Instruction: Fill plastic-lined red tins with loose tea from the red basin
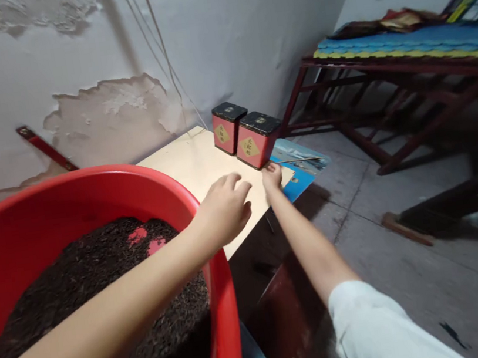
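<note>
My left hand point(228, 209) hovers over the pale board point(182, 157), just past the rim of a red plastic tub point(223, 317). Its fingers are loosely bent and apart, with nothing in them. Dark, dry loose tea leaves point(102, 281) fill the bottom of the tub, under my left forearm. Two red tea tins point(224, 133) with black lids and gold diamond labels stand upright on the board. At the lower corner of the nearer tin point(256, 144) is my right hand point(272, 175), its fingers curled together. Whether it grips anything is hard to see; a thin dark line point(303, 160) runs beside it.
A blue printed sheet point(299, 179) sticks out beneath the board's right end. Behind to the right stands a dark red wooden frame point(357, 73) topped with blue and yellow mats point(406, 43). Cords point(162, 47) hang down the peeling wall.
</note>
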`<state>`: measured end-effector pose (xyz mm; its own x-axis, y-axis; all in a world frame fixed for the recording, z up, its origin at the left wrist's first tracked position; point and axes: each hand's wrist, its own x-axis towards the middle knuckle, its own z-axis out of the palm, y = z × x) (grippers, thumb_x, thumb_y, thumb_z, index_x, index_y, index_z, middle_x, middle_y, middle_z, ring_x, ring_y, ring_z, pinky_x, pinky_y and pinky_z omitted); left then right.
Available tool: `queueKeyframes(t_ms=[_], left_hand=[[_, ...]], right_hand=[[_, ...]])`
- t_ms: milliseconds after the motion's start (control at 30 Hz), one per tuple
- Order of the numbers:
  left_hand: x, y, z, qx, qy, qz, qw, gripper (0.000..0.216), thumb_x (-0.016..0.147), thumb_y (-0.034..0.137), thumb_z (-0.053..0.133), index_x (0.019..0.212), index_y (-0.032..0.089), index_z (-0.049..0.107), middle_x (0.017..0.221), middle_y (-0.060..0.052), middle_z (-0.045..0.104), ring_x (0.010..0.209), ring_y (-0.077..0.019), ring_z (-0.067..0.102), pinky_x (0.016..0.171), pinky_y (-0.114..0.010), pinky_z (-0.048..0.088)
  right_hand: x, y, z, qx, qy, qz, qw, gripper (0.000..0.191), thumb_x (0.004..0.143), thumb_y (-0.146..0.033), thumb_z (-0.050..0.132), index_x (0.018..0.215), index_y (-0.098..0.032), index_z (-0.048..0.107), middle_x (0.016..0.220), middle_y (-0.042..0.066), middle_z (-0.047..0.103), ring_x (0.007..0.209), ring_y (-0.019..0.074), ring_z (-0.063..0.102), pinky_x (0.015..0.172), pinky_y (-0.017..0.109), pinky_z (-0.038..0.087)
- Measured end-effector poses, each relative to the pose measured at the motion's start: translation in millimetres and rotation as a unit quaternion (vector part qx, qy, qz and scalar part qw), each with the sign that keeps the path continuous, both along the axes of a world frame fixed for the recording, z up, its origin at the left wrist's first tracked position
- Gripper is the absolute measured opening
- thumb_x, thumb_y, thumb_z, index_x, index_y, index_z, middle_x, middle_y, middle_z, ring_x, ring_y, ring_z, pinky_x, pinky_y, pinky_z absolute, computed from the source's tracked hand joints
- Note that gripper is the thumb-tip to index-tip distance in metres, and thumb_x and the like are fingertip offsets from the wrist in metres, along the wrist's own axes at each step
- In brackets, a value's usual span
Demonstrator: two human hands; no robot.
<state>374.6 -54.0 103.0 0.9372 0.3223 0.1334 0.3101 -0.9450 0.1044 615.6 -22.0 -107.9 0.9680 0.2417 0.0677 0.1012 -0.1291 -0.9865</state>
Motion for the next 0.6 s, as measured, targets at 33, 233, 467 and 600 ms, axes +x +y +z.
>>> queueKeyframes(t_ms=[33,233,467,600], left_hand=[[23.1,0.8,-7.5,0.033,0.015,-0.029,0.999,0.029,0.086,0.013,0.046,0.113,0.006,0.055,0.122,-0.016,0.051,0.115,-0.0259,0.047,0.099,-0.039,0.04],[102.6,9.7,-36.3,0.14,0.082,-0.04,0.986,0.032,0.086,0.001,0.038,0.113,0.0,0.054,0.117,-0.02,0.053,0.115,-0.0305,0.049,0.103,-0.042,0.035],[170.8,34.2,-42.7,0.14,0.074,-0.025,0.987,0.052,0.089,-0.001,0.029,0.141,0.002,0.027,0.147,-0.023,0.026,0.139,-0.031,0.023,0.113,-0.048,0.022],[209.4,50.6,-47.1,0.089,0.006,0.071,0.993,0.052,0.091,0.002,0.025,0.143,0.002,0.023,0.151,-0.019,0.021,0.142,-0.0273,0.016,0.115,-0.049,0.015]], right_hand=[[-16.2,-14.5,-8.8,0.003,0.007,-0.014,1.0,0.029,0.088,-0.031,0.054,0.111,-0.013,0.055,0.11,0.007,0.059,0.097,0.0166,0.058,0.085,0.038,0.05],[-111.2,-122.7,-74.3,-0.004,0.06,-0.051,0.997,0.022,0.089,-0.032,0.054,0.096,-0.012,0.058,0.093,0.004,0.06,0.086,0.0133,0.058,0.08,0.034,0.05],[-65.4,-95.6,-66.9,0.027,0.062,0.018,0.998,0.023,0.088,-0.03,0.055,0.102,-0.012,0.057,0.099,0.005,0.06,0.088,0.0138,0.059,0.08,0.034,0.051],[-6.1,-41.5,-35.8,0.047,0.007,0.07,0.996,0.035,0.087,-0.03,0.056,0.117,-0.014,0.051,0.117,0.009,0.055,0.1,0.0177,0.057,0.085,0.038,0.05]])
